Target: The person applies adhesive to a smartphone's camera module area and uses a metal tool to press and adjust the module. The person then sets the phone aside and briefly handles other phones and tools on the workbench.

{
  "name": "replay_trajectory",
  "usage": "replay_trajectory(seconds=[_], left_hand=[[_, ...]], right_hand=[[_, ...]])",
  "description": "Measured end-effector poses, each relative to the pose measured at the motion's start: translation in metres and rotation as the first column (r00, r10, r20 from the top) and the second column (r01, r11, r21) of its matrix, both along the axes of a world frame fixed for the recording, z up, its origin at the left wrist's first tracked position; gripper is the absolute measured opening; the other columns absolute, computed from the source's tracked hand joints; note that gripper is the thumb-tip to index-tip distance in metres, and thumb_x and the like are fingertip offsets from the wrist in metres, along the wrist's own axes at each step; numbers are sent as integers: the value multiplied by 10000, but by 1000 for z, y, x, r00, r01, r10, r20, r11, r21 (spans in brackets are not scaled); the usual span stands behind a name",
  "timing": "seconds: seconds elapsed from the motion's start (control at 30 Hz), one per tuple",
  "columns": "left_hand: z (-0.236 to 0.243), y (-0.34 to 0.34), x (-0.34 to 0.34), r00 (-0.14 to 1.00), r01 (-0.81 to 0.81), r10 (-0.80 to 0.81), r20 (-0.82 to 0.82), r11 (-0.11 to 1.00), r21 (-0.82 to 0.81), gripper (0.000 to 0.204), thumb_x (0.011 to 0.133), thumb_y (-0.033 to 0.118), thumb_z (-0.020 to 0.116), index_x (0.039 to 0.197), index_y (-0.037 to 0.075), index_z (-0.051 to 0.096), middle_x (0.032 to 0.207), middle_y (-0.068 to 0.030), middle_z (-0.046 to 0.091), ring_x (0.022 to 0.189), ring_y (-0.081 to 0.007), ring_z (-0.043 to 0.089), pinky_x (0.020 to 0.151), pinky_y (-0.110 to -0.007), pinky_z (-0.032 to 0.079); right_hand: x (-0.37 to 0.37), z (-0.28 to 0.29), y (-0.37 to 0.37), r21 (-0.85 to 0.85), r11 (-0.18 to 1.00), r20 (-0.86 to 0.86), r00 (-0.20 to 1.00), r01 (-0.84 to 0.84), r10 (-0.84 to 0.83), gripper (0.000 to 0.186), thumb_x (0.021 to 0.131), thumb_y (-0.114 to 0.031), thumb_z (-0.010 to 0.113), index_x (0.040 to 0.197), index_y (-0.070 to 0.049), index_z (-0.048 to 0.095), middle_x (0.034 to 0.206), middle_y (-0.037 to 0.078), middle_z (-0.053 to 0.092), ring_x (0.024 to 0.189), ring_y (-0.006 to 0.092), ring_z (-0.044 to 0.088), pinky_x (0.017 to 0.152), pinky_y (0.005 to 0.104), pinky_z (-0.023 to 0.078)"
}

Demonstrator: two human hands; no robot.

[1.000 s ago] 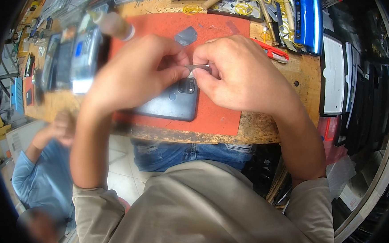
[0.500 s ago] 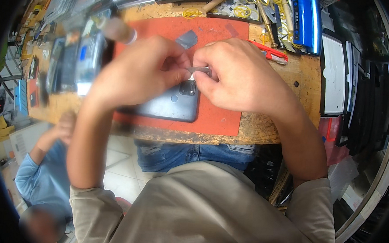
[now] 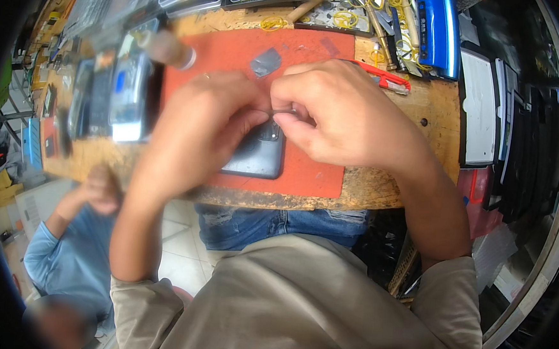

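Note:
A blue-grey phone (image 3: 252, 165) lies back up on an orange-red mat (image 3: 315, 173), its dark camera block (image 3: 270, 131) partly covered by my fingers. Over its upper end my left hand (image 3: 209, 119) is closed in a pinch, thumb against fingers. Facing it, my right hand (image 3: 337, 114) pinches too, and both sets of fingertips nearly meet. Between them shows the edge of a small thin grey piece (image 3: 286, 112), mostly hidden; its exact kind is unclear. Beyond my hands lies a loose scrap of grey film (image 3: 266, 62).
A blurred bottle (image 3: 169, 47) stands at the mat's far left, beside several phones or screens (image 3: 128, 91). A red cutter (image 3: 388, 79) lies past my right hand. Tools and yellow bands (image 3: 345, 20) fill the back. Another person's hand (image 3: 102, 189) is at the lower left.
My left hand has shifted right and lower, covering more of the phone. The fingertips have come closer together, and the thin grey piece shows less than before.

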State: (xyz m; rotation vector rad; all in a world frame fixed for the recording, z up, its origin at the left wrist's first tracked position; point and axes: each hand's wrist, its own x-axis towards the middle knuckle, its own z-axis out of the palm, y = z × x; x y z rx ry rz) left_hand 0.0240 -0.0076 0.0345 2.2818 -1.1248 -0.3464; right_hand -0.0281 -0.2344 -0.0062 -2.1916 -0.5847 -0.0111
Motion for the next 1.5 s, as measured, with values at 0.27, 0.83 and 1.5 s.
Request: replay_trajectory(seconds=[0.27,0.83,1.5], left_hand=[[2,2,-14,979,-5,-9,205,998,68,150,892,10,782,1031,13,727,932,-147,703,909,-399,692,801,-459,545],[-12,11,-10,993,-36,45,106,996,-86,138,912,-44,765,1043,-50,723,976,-173,733,900,-371,726,790,-416,566],[-8,11,-13,996,-51,57,70,994,-92,136,902,-34,776,1031,-47,733,947,-167,721,890,-374,722,787,-424,567]], right_hand=[[-1,0,-1,-24,999,110,993,-41,43,78,854,-59,714,868,-2,662,872,168,670,814,400,683,702,494,522],[0,-2,0,-19,999,130,991,-41,43,86,895,-69,740,921,-12,682,882,159,656,808,398,667,691,489,518],[-1,0,3,-54,998,188,981,-33,43,95,877,-60,754,899,-11,676,856,147,631,802,393,656,691,490,514]])
